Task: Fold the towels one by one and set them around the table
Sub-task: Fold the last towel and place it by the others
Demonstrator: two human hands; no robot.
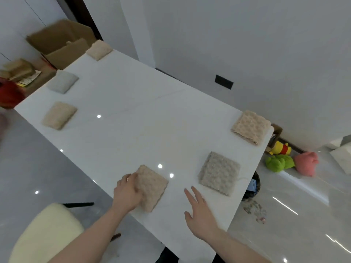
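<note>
Several folded towels lie around the edges of the white table (133, 111). My left hand (127, 192) grips the left edge of a beige folded towel (152, 188) near the front edge. My right hand (200, 211) hovers over the table to its right, fingers spread, holding nothing. A grey-beige folded towel (219, 173) lies further right, and a beige one (250, 127) sits at the right corner. Along the left side lie a beige towel (59, 115), a grey towel (62, 81) and a beige towel (99, 49) at the far corner.
A cream chair (45, 230) stands at the front left. Cardboard boxes (60, 42) and a red object (10, 93) sit beyond the table's far left end. Plush toys (290, 160) lie on the glossy floor at the right, near a dark bin (253, 186).
</note>
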